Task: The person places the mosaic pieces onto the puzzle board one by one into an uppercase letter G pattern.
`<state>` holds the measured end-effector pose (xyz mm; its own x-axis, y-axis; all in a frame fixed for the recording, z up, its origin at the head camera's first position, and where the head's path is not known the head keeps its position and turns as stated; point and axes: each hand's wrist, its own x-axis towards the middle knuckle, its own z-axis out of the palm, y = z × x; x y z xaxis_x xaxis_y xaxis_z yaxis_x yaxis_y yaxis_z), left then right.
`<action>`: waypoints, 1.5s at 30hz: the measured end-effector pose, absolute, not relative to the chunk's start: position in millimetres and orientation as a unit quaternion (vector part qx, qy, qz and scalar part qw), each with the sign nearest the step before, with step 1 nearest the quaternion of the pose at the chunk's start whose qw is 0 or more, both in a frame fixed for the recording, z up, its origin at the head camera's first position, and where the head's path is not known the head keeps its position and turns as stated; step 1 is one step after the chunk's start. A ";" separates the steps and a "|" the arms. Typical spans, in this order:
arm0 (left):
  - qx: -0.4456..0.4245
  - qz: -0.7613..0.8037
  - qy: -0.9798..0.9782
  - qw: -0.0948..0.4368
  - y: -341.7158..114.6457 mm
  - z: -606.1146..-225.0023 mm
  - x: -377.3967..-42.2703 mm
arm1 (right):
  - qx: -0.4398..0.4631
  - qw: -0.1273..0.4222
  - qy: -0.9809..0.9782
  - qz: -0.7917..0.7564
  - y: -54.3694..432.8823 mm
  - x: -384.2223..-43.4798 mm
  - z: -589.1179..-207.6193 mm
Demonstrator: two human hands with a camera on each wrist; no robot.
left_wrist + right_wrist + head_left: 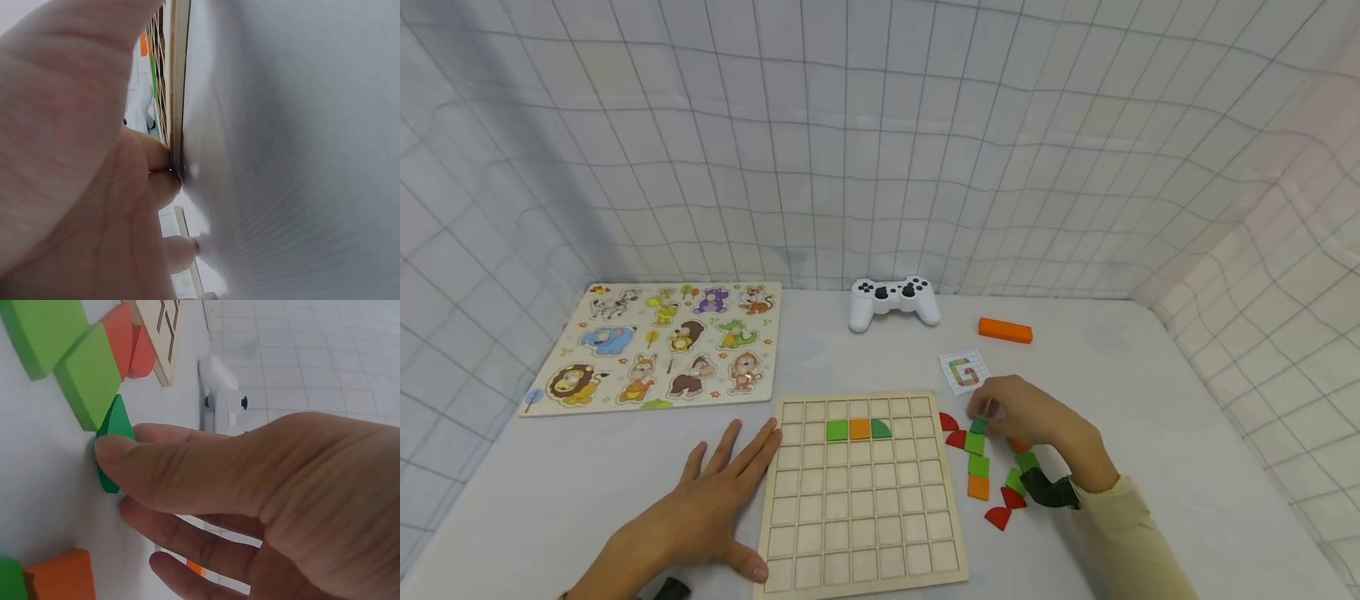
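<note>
A wooden grid board [850,492] holds a light green square [837,430], an orange square [859,429] and a dark green quarter-circle [880,428] in one upper row. My left hand [715,492] lies spread along the board's left edge, its fingertips and thumb against the frame. To the right of the board, my right hand [1026,410] pinches another dark green quarter-circle tile [114,464] between thumb and fingers. In the right wrist view that tile is beside a light green square [90,378], close over the table.
Loose red, green and orange tiles [978,487] lie right of the board. Behind them are a small pattern card [964,371] and an orange block [1005,331]. A white game controller [893,302] sits at the back, an animal puzzle board [655,346] at the left.
</note>
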<state>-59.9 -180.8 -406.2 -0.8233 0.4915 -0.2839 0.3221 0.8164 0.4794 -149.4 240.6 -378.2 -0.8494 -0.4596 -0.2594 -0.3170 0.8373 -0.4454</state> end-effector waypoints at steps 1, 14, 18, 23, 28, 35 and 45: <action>0.218 0.210 0.932 0.201 -181.0 -405.8 -59.8 | -0.209 0.180 0.941 -0.198 240.6 -150.0 -377.9; 0.216 0.210 0.933 0.196 -182.5 -405.5 -58.3 | -0.211 0.187 0.936 -0.209 237.6 -153.4 -376.8; 0.216 0.207 0.934 0.194 -183.4 -405.7 -58.4 | -0.230 0.186 0.930 -0.216 236.8 -154.1 -374.6; 0.218 0.207 0.934 0.191 -184.1 -405.9 -58.8 | -0.258 0.171 0.928 -0.210 235.4 -153.8 -371.1; 0.216 0.211 0.932 0.199 -184.2 -405.0 -59.9 | -0.283 0.158 0.925 -0.199 231.9 -153.5 -368.3; 0.220 0.212 0.930 0.202 -183.6 -404.5 -61.4 | -0.307 0.152 0.916 -0.207 222.5 -157.4 -368.4; 0.221 0.204 0.934 0.191 -182.4 -405.3 -59.7 | -0.322 0.150 0.911 -0.208 199.8 -162.2 -363.8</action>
